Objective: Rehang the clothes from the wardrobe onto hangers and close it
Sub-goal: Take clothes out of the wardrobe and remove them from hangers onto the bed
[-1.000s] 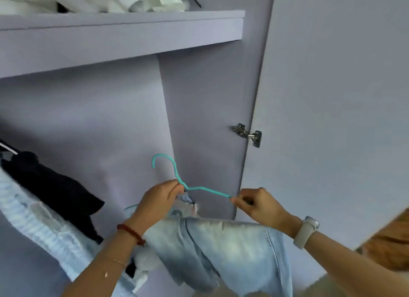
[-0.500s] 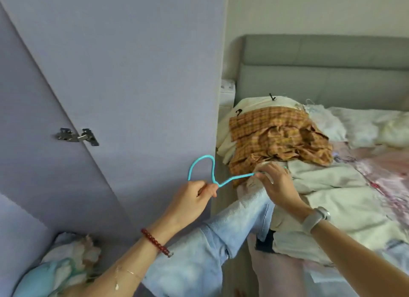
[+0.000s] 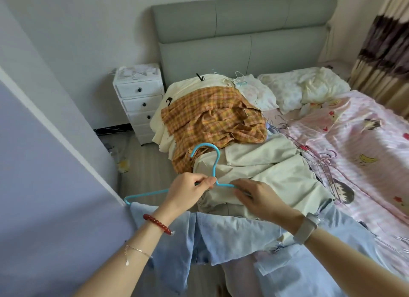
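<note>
A thin turquoise wire hanger point(image 3: 208, 163) is held over the edge of the bed point(image 3: 365, 128), with pale blue denim jeans point(image 3: 232, 232) draped over its lower bar. The left hand point(image 3: 188, 191) is clenched in a pinching grip on the hanger's neck; the right hand point(image 3: 259, 197) is closed round the right shoulder of the wire. A heap of cream garments point(image 3: 276, 172) and an orange checked shirt point(image 3: 212, 119) lies just beyond on the bed.

The jeans appear unevenly balanced and could slide off sideways if the hanger is tilted. The hook might also snag the loose wire hangers point(image 3: 321, 161) scattered nearby.
</note>
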